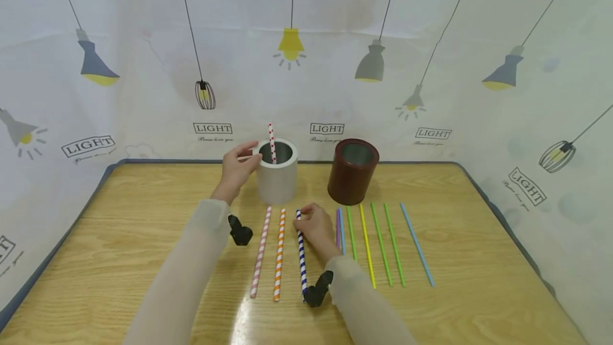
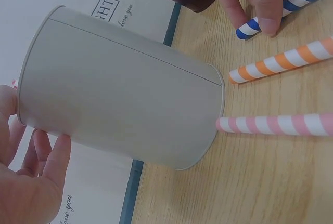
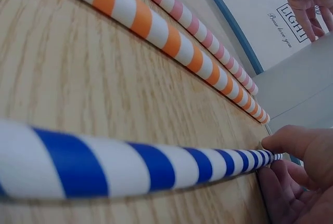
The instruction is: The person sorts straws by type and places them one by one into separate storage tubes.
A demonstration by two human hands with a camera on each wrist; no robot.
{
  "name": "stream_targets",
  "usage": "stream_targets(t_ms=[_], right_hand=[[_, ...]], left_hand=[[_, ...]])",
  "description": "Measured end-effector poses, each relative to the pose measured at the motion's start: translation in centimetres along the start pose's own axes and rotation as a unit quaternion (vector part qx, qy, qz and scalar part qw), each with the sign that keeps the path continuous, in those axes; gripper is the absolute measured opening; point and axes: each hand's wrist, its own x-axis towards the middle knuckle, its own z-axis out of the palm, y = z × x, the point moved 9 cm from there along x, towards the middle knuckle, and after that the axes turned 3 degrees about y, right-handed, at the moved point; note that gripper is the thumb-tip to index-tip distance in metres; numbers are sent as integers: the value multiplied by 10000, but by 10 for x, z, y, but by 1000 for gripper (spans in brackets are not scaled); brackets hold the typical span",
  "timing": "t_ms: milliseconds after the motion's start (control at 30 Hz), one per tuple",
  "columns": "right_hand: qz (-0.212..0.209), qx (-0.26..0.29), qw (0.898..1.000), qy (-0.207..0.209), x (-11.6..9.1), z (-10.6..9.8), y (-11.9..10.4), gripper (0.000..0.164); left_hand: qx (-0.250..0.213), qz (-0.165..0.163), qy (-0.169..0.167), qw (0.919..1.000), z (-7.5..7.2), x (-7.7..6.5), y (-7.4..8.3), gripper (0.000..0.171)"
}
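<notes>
My left hand (image 1: 238, 166) is at the left side of a light grey can (image 1: 278, 182), its fingers relaxed and touching near the rim. A white straw with red dots (image 1: 271, 137) stands inside that can. On the table, my right hand (image 1: 316, 228) pinches the far end of a blue-and-white striped straw (image 3: 156, 167) between thumb and fingers; the straw lies along the wood. To its left lie an orange-and-white striped straw (image 1: 279, 254) and a pink-and-white striped straw (image 1: 261, 252).
A dark red can (image 1: 353, 174) stands right of the grey one. Several thin plain straws, among them a yellow straw (image 1: 366, 244) and a blue straw (image 1: 417, 244), lie on the right of the wooden table (image 1: 119, 249). A lamp-printed backdrop (image 1: 249, 68) encloses the table.
</notes>
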Motion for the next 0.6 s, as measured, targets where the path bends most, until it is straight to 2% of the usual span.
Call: stream_targets(t_ms=[267,600], right_hand=[[-74,-70,9999,96,-1,-2,-3,23],[-43,-54,9996,277,0,-3,-1,19]], left_hand=[[-10,-109,3,9999,0,1,-3,42],[16,-66,19,10000,0,1,-2,42]])
